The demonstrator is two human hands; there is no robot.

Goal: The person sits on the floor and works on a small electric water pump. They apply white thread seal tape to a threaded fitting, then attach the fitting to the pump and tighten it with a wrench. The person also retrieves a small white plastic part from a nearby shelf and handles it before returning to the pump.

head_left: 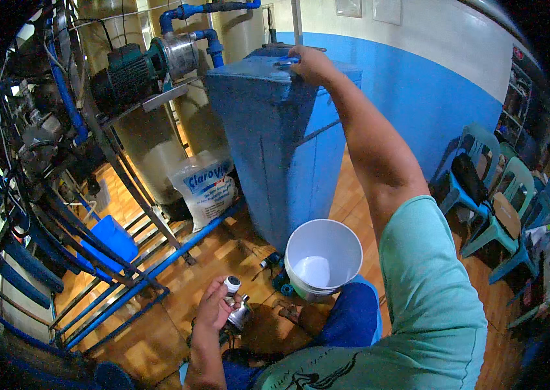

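Head view: I have my left hand point(210, 307) curled around a smooth white cylindrical piece point(232, 282), low before the body, beside shiny metal point(240, 314). My right hand point(314, 65) meets a small blue object point(287, 61) atop a tapered blue tank point(268, 143); I cannot tell if it grips. A round white bucket point(320, 239) blocks the tank's foot, near a plump plastic sack point(204, 192).

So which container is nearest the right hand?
The tall blue bin, with the right hand at its top; the white bucket and blue tub sit farther.
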